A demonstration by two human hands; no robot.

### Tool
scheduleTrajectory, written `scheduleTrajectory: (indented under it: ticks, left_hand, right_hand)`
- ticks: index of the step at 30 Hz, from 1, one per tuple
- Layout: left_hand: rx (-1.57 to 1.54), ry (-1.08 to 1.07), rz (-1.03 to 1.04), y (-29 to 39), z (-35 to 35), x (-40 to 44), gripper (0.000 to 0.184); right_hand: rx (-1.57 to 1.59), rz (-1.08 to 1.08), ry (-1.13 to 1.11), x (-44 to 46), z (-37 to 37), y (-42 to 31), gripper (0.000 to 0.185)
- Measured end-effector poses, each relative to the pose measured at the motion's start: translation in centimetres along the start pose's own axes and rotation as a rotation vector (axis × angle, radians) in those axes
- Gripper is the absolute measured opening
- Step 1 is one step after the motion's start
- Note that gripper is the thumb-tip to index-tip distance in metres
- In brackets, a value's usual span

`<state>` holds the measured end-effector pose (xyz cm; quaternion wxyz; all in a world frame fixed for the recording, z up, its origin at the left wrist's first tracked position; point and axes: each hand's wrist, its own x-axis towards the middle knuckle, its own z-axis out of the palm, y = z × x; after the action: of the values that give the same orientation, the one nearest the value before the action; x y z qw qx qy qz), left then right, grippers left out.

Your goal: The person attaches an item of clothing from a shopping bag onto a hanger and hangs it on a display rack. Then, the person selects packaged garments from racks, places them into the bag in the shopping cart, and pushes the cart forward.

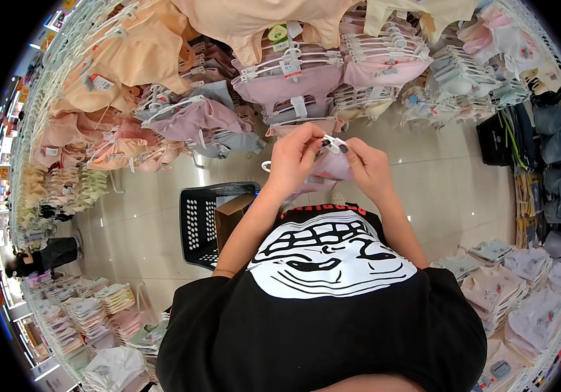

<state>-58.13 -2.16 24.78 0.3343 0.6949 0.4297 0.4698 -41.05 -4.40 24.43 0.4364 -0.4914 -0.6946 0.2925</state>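
In front of my chest, both my hands are raised close together around a small white plastic hanger piece [336, 144] with a dark part on it. My left hand [295, 159] pinches its left side between thumb and fingers. The fingers of my right hand [370, 169] are closed at its right end. A pink bra [334, 167] hangs just below and between the hands, partly hidden by them. Beside my left wrist, a white loop [266, 166], perhaps the hanger's hook, sticks out.
A black shopping basket [197, 225] with a cardboard box [229, 219] stands at my left. Racks of pink bras [293, 81] and peach garments [136, 55] rise ahead. More hanging clothes [493, 291] line the right, and another person [58, 251] is at far left.
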Motion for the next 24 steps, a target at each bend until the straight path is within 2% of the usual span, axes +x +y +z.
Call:
scheduleTrajectory:
  ticks: [7,13,16,18,19,21,24]
  left_hand:
    - [0.04,-0.027,0.032,0.3,0.0,-0.1,0.008]
    - [0.004,-0.072,-0.036,-0.4,0.5,-0.5,0.011]
    - [-0.026,-0.13,-0.057,-0.6,0.3,-0.5,0.015]
    - [-0.039,-0.207,-0.098,-0.3,-0.1,-0.3,0.018]
    - [-0.081,-0.182,-0.121,-0.1,-0.1,-0.3,0.018]
    - [-0.164,-0.132,-0.164,0.3,0.0,-0.3,0.02]
    - [0.005,0.073,0.027,-0.7,-1.7,0.6,0.021]
  right_hand:
    - [-0.004,0.062,-0.051,-0.2,0.0,0.2,0.022]
    - [-0.296,0.071,-0.161,0.1,-0.5,0.6,0.024]
    - [-0.235,0.005,-0.122,0.2,-0.7,0.5,0.022]
    - [-0.226,0.045,-0.193,0.3,-0.8,0.8,0.022]
    - [-0.222,0.065,-0.229,0.3,-0.8,1.0,0.023]
    - [-0.109,0.1,-0.145,-0.1,-0.4,2.0,0.022]
    - [0.086,0.18,0.005,-0.2,-1.1,2.9,0.02]
